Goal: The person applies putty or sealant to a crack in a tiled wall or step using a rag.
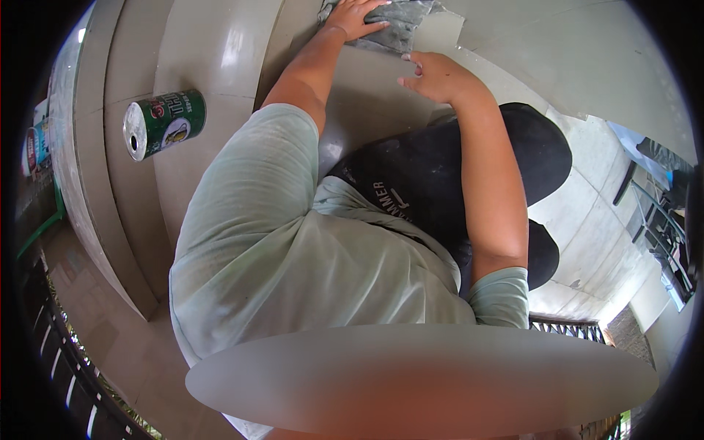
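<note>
At the top middle, my left hand (355, 20) lies with its fingers spread on a grey, blotchy, crumpled cloth (400, 33) over the tiled surface. Just below and right of that cloth, my right hand (433, 77) has its fingers loosely bent and apart, holding nothing that I can see. Its index fingertip is close to the cloth's lower edge. My knees in dark trousers (529, 150) are bent beneath my right forearm.
A green metal can (170, 123) stands on a beige tiled step (191, 51) at the left. More containers (37, 147) sit at the far left, near a dark railing (55, 345). A broken-edged panel (557, 51) spans the upper right. Metal-framed items (660, 220) crowd the right edge.
</note>
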{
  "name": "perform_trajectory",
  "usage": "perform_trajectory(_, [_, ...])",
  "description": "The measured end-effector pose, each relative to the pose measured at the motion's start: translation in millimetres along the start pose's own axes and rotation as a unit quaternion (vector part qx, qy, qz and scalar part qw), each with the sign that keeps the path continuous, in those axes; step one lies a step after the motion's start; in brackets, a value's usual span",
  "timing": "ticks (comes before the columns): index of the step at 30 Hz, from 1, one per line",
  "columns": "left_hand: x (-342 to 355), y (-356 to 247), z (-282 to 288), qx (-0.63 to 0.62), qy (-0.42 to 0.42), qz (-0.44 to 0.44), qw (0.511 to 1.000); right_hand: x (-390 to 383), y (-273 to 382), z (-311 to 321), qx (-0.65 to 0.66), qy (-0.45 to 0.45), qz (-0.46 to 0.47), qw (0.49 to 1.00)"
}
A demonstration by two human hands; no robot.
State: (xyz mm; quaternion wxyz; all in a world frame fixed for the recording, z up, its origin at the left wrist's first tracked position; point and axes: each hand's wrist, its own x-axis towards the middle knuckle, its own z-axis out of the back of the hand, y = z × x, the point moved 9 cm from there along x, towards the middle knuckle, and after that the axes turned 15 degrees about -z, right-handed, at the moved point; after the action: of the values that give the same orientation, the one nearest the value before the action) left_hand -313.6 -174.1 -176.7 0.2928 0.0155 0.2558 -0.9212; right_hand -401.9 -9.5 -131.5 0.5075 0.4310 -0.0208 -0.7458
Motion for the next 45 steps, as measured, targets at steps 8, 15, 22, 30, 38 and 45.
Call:
perform_trajectory(8, [13, 32, -5, 0.115, -0.278, -0.197, 0.933, -2, 25, -10, -0.051, -0.015, 0.072, 0.996])
perform_trajectory(15, [5, 30, 3, 0.128, -0.343, -0.174, 0.914, -12, 38, -6, -0.083, 0.010, 0.018, 0.996])
perform_trajectory(22, [18, 8, 6, 0.123, -0.346, -0.177, 0.913, -17, 24, 9, -0.088, 0.002, -0.003, 0.996])
perform_trajectory(30, [14, 22, 7, 0.098, -0.357, -0.162, 0.915, -17, 31, 4, -0.095, 0.015, 0.009, 0.995])
perform_trajectory(38, [24, 28, -14, 0.115, -0.350, -0.138, 0.919, -14, 13, -1, -0.074, 0.032, 0.022, 0.997])
perform_trajectory(45, [-2, 0, -33, 0.107, -0.302, -0.112, 0.941, -4, 19, 1, -0.043, 0.014, 0.074, 0.996])
